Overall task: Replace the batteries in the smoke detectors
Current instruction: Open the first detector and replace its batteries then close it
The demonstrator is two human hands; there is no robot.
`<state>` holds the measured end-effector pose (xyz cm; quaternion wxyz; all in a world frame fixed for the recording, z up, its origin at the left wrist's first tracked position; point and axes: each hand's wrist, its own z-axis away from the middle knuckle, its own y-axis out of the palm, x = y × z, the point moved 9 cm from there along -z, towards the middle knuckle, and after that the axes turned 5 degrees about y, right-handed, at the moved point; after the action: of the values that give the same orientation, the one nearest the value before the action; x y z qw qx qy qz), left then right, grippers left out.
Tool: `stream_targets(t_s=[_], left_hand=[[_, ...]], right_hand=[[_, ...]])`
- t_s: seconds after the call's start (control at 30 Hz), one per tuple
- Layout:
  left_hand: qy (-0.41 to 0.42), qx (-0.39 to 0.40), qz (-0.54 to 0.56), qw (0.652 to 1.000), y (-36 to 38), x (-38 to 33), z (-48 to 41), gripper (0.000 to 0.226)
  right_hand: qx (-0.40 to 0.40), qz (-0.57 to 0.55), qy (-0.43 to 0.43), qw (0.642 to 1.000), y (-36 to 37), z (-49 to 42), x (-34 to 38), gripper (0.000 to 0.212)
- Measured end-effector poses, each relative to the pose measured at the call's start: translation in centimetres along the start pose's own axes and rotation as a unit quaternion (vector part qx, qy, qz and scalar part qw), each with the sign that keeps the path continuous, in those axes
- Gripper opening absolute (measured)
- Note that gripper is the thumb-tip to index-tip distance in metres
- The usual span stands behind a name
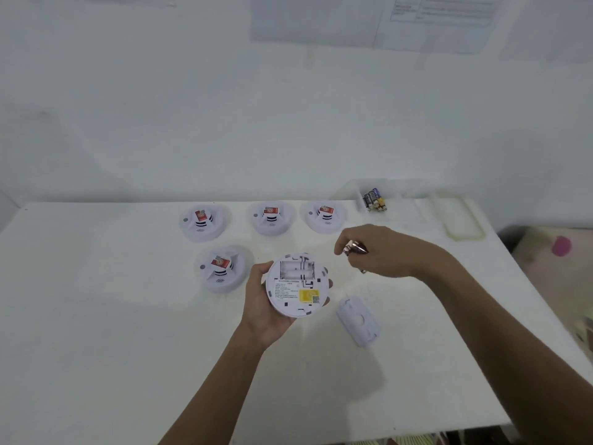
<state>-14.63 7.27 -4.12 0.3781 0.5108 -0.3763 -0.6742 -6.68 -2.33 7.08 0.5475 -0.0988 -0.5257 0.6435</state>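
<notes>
Head view: an upturned smoke detector (296,285), its battery bay open and seemingly empty, is gripped in the curled fingers of the left hand (260,303) over the middle of the table (96,316). Copper-toned batteries (354,247) are pinched in the right hand (382,255) just beside it. If these are the fresh cells, polarity marks should be matched and each cell seated flat before the loose cover (359,321) is refitted.

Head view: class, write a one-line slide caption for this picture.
Left hand holds an opened detector, back up; right hand grips a battery; the cover lies on the table.
</notes>
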Motion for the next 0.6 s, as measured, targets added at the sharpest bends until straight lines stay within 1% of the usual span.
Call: stream_targets(t_s=[0.07,0.17,0.33,0.47,0.53,0.6], left_hand=[[0.002,0.002,0.009,1.0,0.6,0.5,-1.0,0.057],[0.009,0.004,0.004,1.0,1.8,1.6,-2.8,0.058],[0.004,-0.002,0.026,1.0,3.2,3.7,-5.6,0.062],[0.018,-0.016,0.001,1.0,3.8,5.0,-7.7,0.061],[0.022,-0.02,0.004,1.0,4.2,5.4,-8.5,0.059],[0.028,-0.028,0.0,0.999,4.4,5.8,-9.2,0.058]], right_hand=[[0.001,0.005,0.014,1.0,-1.6,-0.5,-2.4,0.02],[-0.002,-0.021,0.046,0.999,-4.3,-2.1,-7.1,0.021],[-0.048,-0.053,0.11,0.991,-8.9,-6.1,-16.0,0.02],[-0.084,-0.044,0.159,0.983,-11.6,-8.9,-21.5,0.022],[-0.097,-0.038,0.166,0.981,-12.3,-10.2,-23.1,0.023],[-0.102,-0.005,0.154,0.983,-12.4,-11.6,-23.9,0.024]])
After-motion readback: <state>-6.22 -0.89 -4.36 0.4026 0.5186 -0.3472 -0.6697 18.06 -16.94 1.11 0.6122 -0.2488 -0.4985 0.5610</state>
